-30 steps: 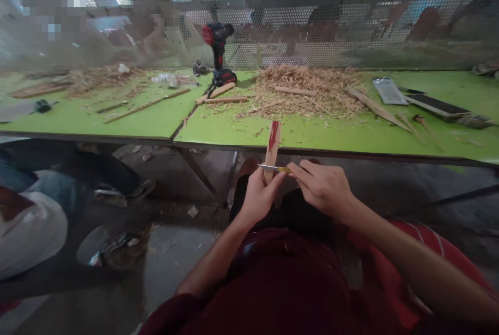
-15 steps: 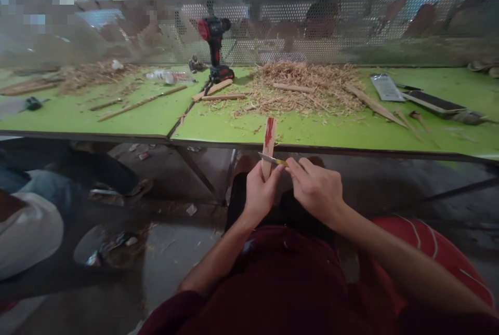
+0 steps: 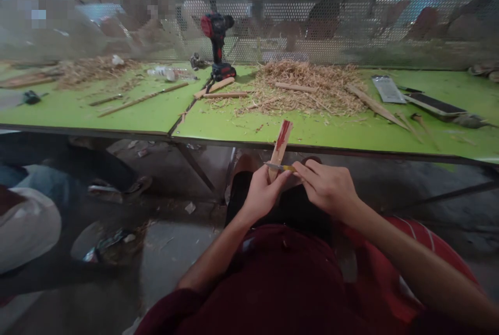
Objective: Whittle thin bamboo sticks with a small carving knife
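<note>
My left hand (image 3: 263,193) is closed round the lower end of a flat wooden strip (image 3: 279,147), which tilts up to the right and carries a red mark near its top. In my right hand (image 3: 326,185) is a knife (image 3: 286,168) with a yellow handle. Its blade points left and lies across the strip just above my left fingers. My left thumb is close to the blade or touching the knife; I cannot tell which. Both hands are in front of the table's front edge, above my lap.
On the green table (image 3: 226,130) lie a heap of wood shavings (image 3: 312,72), a cordless drill (image 3: 218,47), wooden sticks (image 3: 144,100), a plastic bottle (image 3: 171,73), a silver packet (image 3: 388,89) and a dark flat block (image 3: 434,104). A perforated metal screen stands behind. Another person (image 3: 29,226) sits at left.
The strip's top has tilted to the right. The knife and my right hand have shifted slightly right and down, with the blade lower along the strip. Both hands keep their hold.
</note>
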A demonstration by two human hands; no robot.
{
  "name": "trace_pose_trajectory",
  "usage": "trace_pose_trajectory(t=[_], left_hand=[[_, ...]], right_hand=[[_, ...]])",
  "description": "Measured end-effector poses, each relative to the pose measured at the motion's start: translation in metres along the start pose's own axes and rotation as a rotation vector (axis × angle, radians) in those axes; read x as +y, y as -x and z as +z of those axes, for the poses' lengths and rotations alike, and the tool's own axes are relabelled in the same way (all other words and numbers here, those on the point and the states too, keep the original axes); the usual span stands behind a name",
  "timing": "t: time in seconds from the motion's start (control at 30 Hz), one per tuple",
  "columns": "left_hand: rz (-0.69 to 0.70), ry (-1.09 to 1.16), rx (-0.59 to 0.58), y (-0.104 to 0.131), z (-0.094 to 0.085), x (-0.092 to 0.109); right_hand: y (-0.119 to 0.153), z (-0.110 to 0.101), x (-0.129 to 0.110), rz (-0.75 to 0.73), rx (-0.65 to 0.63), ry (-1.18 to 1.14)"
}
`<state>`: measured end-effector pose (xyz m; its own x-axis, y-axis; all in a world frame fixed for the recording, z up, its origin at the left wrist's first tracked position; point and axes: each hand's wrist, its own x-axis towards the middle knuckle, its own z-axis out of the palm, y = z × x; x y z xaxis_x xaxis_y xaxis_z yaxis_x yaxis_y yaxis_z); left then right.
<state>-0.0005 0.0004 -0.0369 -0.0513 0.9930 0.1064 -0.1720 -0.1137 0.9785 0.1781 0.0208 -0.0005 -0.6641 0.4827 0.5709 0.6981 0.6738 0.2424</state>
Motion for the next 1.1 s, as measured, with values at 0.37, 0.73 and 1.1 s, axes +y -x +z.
trace_pose_trajectory(t=[0.37,0.73,1.1], left_hand=[[0.013,-0.014,0.125,-0.001,0.013,-0.002],[-0.042,-0.037,0.209,-0.004,0.011,-0.012],[0.086,-0.200,0.041,-0.008,-0.008,-0.012]], right_hand=[[0.001,0.001,-0.025,0.229,-0.021,0.085],[-0.006,0.020,-0.050,0.448,0.047,0.042],[-0.005,0.013,-0.012,0.192,-0.105,0.054]])
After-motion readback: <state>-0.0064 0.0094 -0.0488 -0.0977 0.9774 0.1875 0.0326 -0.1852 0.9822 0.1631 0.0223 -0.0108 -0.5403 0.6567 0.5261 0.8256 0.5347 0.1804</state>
